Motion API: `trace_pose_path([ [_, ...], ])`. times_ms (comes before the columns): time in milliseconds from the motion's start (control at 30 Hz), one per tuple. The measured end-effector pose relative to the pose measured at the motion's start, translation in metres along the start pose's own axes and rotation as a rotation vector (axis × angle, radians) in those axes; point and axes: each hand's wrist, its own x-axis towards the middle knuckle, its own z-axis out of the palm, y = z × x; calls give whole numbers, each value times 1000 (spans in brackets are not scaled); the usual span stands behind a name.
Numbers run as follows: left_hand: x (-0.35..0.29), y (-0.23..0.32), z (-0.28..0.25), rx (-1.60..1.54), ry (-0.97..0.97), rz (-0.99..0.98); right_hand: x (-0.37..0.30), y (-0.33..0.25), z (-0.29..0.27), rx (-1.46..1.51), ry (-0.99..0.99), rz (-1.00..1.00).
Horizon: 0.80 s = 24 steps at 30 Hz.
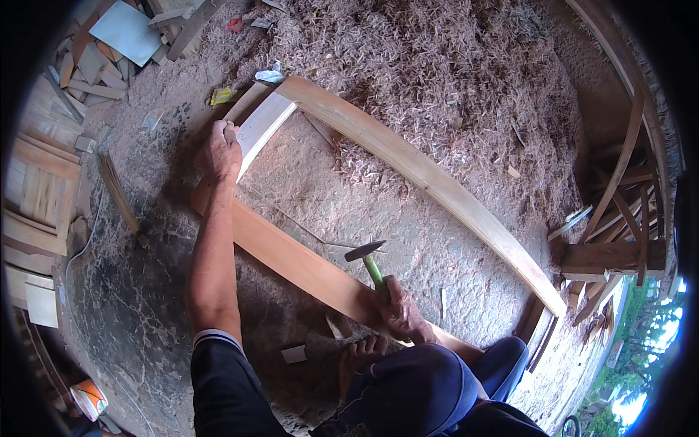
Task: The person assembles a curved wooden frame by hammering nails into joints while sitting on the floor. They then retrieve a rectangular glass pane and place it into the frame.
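Observation:
A long wooden frame (pixel 437 186) lies slantwise on the ground, made of two long boards and short end pieces. My left hand (pixel 226 151) is at its far left end, with its fingers closed over the edge of the pale short end board (pixel 266 125). My right hand (pixel 402 309) grips a hammer (pixel 375 269) by its green handle, above the near long board (pixel 291 271). The dark hammer head is raised, pointing away from me and apart from the wood. Whether my left fingertips also pinch something small cannot be made out.
A thick heap of wood shavings (pixel 451 80) covers the floor beyond the frame. Offcuts (pixel 95 69) are piled at the far left. Stacked panels (pixel 40 197) stand along the left, with a white-and-orange tub (pixel 89 399) nearer. Timber (pixel 615 258) is at the right. My bent knees are close to the near board.

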Motion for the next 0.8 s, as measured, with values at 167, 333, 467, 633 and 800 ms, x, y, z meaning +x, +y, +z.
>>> trace_pose_path([
  [167,19,10,19,-102,-43,42,14,-15,-8,-41,36,31],
  [333,31,18,51,-119,98,122,21,-4,-7,-71,56,-29],
  [467,65,34,89,-225,40,209,20,2,-6,-71,75,-52],
  [633,96,42,121,-324,-84,233,40,-17,-19,-5,120,-227],
  [800,96,38,133,-336,-145,245,98,-69,-57,18,131,-135],
])
